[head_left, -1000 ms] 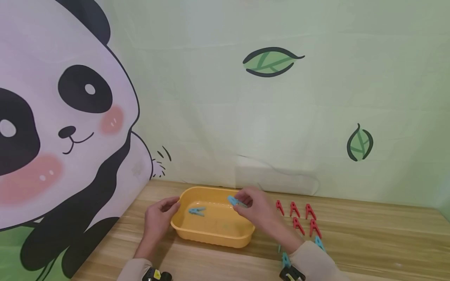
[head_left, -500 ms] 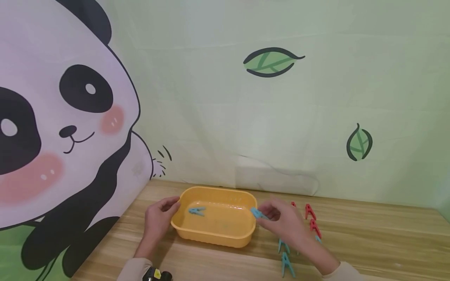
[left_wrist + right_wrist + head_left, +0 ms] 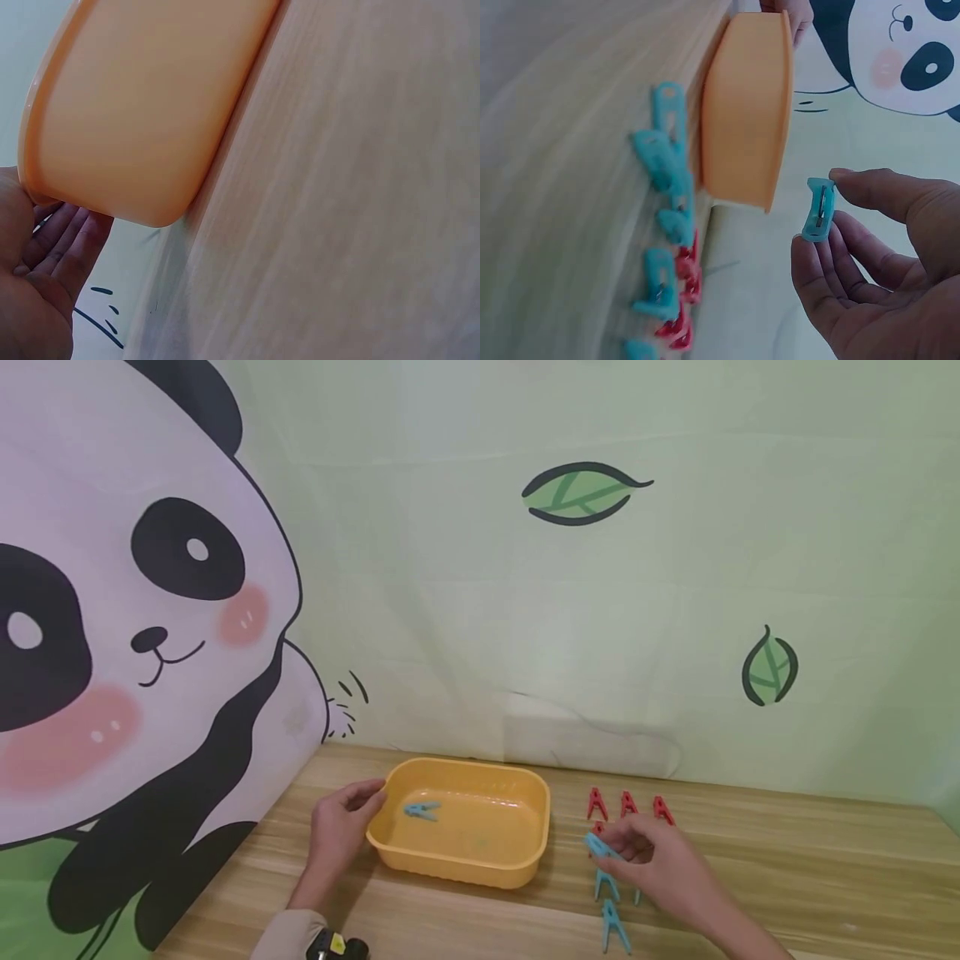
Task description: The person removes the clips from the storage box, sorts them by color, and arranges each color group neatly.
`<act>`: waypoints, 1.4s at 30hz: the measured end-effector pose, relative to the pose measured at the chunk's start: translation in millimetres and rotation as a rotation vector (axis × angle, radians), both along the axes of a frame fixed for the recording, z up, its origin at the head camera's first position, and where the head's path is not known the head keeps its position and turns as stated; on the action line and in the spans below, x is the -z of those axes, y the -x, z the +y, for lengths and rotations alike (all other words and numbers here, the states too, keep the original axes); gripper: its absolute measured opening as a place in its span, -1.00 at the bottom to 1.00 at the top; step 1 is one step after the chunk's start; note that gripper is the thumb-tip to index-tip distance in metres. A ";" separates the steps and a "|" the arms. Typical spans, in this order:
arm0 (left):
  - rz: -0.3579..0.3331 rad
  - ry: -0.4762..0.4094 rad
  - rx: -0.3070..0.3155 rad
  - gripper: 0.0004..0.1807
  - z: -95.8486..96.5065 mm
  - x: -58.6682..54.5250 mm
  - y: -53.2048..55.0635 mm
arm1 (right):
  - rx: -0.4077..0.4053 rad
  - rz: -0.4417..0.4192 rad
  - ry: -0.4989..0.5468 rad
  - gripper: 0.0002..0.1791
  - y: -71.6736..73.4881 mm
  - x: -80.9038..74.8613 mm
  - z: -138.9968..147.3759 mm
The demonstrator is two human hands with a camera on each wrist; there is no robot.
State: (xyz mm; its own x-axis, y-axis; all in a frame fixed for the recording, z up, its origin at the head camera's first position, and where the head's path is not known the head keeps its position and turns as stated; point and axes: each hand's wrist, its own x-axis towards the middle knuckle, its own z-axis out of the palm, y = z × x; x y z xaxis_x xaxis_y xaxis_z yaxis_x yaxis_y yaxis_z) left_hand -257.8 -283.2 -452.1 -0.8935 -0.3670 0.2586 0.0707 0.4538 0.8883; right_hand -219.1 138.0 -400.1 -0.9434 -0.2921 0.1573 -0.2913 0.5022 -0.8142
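Observation:
A yellow plastic basin (image 3: 457,872) stands on the table, with one blue clothespin (image 3: 420,811) lying inside near its left end. My left hand (image 3: 341,827) holds the basin's left rim; the left wrist view shows its fingers (image 3: 71,244) against the outer wall. To the right of the basin, my right hand (image 3: 663,864) pinches another blue clothespin (image 3: 820,210) between thumb and fingertips, above the clothespins on the table. Below it lie more blue clothespins (image 3: 614,927), some partly hidden by the hand. Behind them are several red clothespins (image 3: 596,804), also partly covered.
A pale green cloth backdrop (image 3: 420,610) with a printed panda (image 3: 187,635) and leaves rises behind the wooden table (image 3: 847,868). A black wrist camera (image 3: 333,945) sits on the left sleeve.
My right hand has moved right, from above the basin to above the clothespins on the table, still pinching the blue clothespin. My left hand stays at the basin's rim.

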 end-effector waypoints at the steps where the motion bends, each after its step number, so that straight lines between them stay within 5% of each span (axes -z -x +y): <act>1: -0.001 -0.002 0.002 -0.74 0.0 0.2 0.4 | 0.005 -0.003 -0.007 -0.74 -1.1 1.6 3.0; 11: -0.007 0.003 0.012 -0.73 -0.5 0.1 -0.4 | -0.010 -0.034 -0.074 -0.75 -3.2 15.4 27.1; 18: -0.010 -0.010 0.011 -0.72 0.7 0.1 0.4 | 0.012 -0.155 -0.129 -0.76 -4.5 23.9 39.5; 27: -0.014 -0.001 0.001 -0.72 1.1 -0.8 -0.4 | -0.163 -0.208 -0.185 -0.81 -8.5 35.2 55.7; 42: -0.013 0.005 0.012 -0.72 0.1 -0.9 0.0 | -0.164 -0.257 -0.229 -0.86 -12.7 43.0 58.1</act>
